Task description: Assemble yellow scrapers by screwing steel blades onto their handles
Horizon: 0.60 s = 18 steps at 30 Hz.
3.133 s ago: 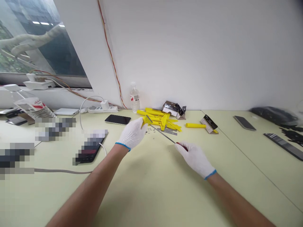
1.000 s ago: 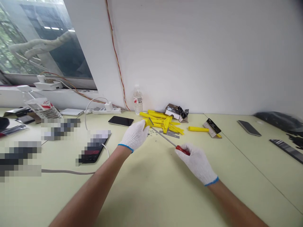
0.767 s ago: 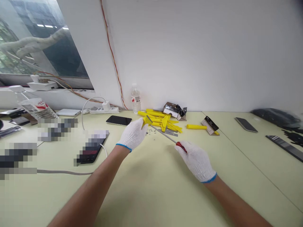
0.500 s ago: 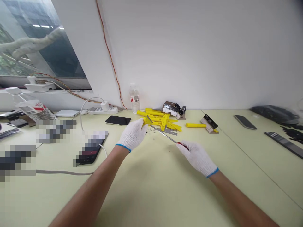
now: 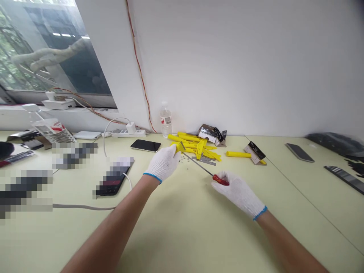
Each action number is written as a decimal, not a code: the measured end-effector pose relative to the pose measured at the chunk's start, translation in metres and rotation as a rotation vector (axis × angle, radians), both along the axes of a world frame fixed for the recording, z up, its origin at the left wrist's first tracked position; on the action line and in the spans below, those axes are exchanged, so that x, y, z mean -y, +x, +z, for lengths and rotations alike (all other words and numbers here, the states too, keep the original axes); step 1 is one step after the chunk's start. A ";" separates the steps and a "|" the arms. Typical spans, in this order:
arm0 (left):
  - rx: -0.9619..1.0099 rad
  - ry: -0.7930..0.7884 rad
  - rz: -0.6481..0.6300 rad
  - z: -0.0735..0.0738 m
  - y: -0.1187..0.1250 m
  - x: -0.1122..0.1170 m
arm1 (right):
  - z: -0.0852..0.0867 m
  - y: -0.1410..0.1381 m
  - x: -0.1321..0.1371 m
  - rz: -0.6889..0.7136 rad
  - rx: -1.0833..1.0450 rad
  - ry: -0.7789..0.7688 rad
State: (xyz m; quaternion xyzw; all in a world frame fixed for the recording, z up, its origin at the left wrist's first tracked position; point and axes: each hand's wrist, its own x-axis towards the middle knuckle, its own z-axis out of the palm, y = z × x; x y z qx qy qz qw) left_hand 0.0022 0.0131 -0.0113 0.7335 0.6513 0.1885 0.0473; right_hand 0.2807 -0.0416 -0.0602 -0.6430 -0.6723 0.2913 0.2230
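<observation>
My left hand [image 5: 163, 163], in a white knit glove with a blue cuff, is closed on a yellow plastic scraper head [image 5: 179, 147] with a grey metal blade edge. My right hand [image 5: 240, 192], gloved the same way, grips the red handle of a screwdriver [image 5: 220, 179]. Its long shaft points left and its tip reaches the scraper head; whether it sits in a screw I cannot make out. Just behind lie several yellow scraper parts [image 5: 201, 146], flat grey blades [image 5: 207, 162] and small scattered screws [image 5: 183, 158].
A yellow-handled scraper in a black card sleeve [image 5: 239, 154] lies to the right. Beyond the pile are opened packaging [image 5: 209, 131] and a water bottle [image 5: 166, 121]. Phones [image 5: 146, 145] rest on both sides, and a white cable [image 5: 85, 207] crosses the left of the table [image 5: 182, 235].
The view has shifted slightly, so everything sits further right. My right hand's fingers have loosened and shifted on the screwdriver, showing more of the red handle. My left hand keeps its hold.
</observation>
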 end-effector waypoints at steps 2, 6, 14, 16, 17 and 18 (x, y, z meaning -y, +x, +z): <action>0.009 -0.008 0.029 -0.002 0.000 -0.002 | -0.005 -0.001 0.000 -0.003 0.036 0.097; 0.010 -0.003 0.039 -0.008 0.002 -0.004 | -0.018 -0.004 0.004 -0.031 0.232 0.330; 0.015 0.034 0.013 -0.006 0.000 -0.003 | -0.023 -0.005 0.012 -0.002 0.572 0.626; 0.008 0.019 0.010 -0.004 0.000 -0.002 | -0.021 -0.005 0.012 0.038 0.537 0.614; 0.007 0.010 0.008 -0.003 0.000 -0.001 | -0.021 -0.004 0.011 0.055 0.514 0.600; 0.009 0.002 0.004 -0.003 0.000 -0.001 | -0.020 -0.004 0.011 0.068 0.491 0.581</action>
